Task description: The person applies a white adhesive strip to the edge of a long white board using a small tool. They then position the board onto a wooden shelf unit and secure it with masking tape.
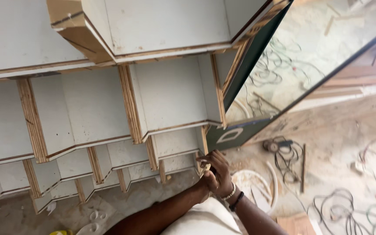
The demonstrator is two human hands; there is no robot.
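Plywood shelf unit (pixel 109 109), white-faced with bare layered edges, fills the view; both hands meet at its lower right corner. Right hand (pixel 220 174), wearing a beaded bracelet and a dark band, curls its grip around something small that I cannot make out. Left hand (pixel 203 185) is mostly hidden behind it, grip unclear. Beyond the unit's right side leans a dark green panel (pixel 240 130) bearing a white-outlined label, above loose cables (pixel 283 152) on the dusty floor (pixel 340 135).

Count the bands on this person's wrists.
2, both just behind the right hand: a pale bracelet nearest it, then a dark band further up the arm. The left wrist is partly hidden, so another could be missed.
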